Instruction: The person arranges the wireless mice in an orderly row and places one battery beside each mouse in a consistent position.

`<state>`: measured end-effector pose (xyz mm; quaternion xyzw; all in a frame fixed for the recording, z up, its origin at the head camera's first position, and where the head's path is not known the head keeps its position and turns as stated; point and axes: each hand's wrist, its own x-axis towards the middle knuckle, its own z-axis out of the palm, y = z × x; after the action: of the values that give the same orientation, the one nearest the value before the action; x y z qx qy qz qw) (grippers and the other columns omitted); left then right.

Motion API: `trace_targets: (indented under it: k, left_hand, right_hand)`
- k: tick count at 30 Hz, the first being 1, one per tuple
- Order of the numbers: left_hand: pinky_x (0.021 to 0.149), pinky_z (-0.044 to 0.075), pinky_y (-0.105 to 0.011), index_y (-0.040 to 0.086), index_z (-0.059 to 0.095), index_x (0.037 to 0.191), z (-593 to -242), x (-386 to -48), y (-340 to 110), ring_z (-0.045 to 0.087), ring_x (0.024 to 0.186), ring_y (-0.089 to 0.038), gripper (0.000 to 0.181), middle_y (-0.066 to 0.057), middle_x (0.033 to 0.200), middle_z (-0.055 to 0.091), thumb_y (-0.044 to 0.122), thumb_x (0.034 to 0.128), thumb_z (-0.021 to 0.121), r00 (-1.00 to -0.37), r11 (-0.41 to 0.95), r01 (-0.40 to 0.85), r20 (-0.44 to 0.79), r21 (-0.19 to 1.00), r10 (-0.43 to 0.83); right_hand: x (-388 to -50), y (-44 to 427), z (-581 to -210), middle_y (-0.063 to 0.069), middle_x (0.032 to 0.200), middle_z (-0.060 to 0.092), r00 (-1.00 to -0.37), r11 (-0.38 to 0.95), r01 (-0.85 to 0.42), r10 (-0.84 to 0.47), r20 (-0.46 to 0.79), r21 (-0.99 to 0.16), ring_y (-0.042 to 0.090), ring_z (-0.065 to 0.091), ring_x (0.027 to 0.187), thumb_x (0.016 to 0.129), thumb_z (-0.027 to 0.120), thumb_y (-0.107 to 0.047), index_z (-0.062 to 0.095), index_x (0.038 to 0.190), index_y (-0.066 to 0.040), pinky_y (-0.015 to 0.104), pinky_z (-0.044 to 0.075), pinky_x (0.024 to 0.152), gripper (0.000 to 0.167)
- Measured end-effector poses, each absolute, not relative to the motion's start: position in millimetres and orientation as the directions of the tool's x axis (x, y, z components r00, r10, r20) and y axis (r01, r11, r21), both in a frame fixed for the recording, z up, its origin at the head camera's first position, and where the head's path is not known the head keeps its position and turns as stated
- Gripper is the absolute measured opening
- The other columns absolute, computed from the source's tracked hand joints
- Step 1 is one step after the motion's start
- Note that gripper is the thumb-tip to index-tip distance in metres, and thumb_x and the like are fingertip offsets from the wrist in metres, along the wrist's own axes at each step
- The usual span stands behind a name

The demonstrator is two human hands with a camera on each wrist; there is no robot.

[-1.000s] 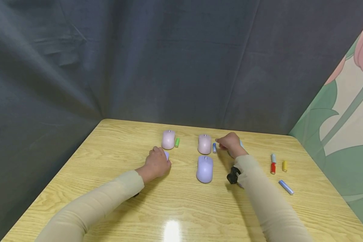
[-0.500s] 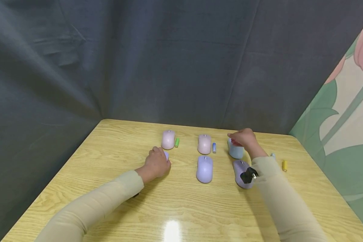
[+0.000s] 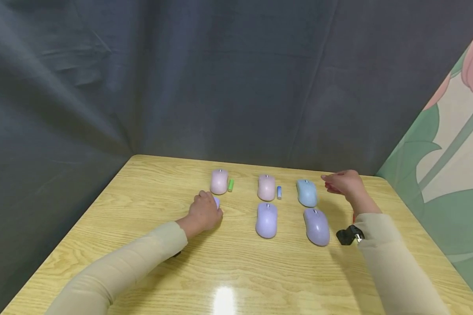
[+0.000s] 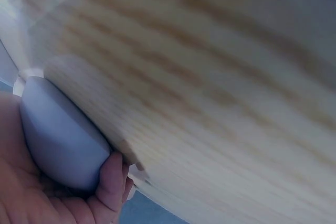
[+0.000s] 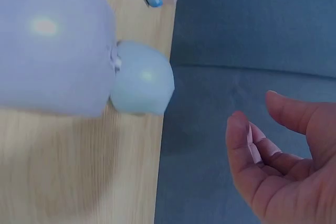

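Purple mouse [image 3: 317, 228] nearest on the desk [image 3: 228, 262], with a lilac mouse [image 3: 266, 220] to its left and, farther left, a lavender mouse [image 4: 63, 135] gripped in the curled fingers of the left hand [image 3: 204, 212]. Beyond, a light blue mouse [image 3: 307, 193] and, off its right side above the desk, the right hand [image 3: 344, 182] with loosely bent fingers and a thumb apart from the fingertips. Farther back, a right pink mouse [image 3: 266, 188] just beside a blue battery [image 3: 279, 192], a left pink mouse [image 3: 219, 182] just beside a green battery [image 3: 230, 186], then dark curtain [image 3: 228, 87].
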<state>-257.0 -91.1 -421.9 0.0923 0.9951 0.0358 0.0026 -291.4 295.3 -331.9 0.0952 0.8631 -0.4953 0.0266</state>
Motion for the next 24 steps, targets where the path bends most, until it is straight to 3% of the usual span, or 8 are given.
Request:
trace_targets:
  k: [18,24]
  left_hand:
    - [0.05,0.048,-0.028,-0.018,0.046,0.113,-420.2,-257.2,-89.6,0.048,0.077,-0.026,0.057,-0.021,0.087,0.041,0.036,0.0972,0.05,-0.983,0.982,0.183,-0.012,0.055,0.184]
    - [0.05,0.049,-0.028,-0.019,0.045,0.113,-420.0,-256.7,-89.5,0.049,0.077,-0.027,0.057,-0.021,0.087,0.041,0.036,0.0975,0.05,-0.982,0.981,0.188,-0.006,0.05,0.189]
  right_hand:
    - [-270.9,353.4,-334.3,-0.004,0.077,0.062,-0.963,0.456,0.27,0.142,-0.229,-0.848,0.005,0.062,0.068,0.095,0.064,-0.022,0.05,0.121,0.018,0.025,0.056,0.071,0.05]
    - [-265.6,372.3,-342.1,-0.003,0.075,0.062,-0.948,0.444,0.317,0.168,-0.269,-0.838,0.007,0.064,0.067,0.093,0.065,-0.019,0.054,0.108,0.014,0.025,0.056,0.068,0.038]
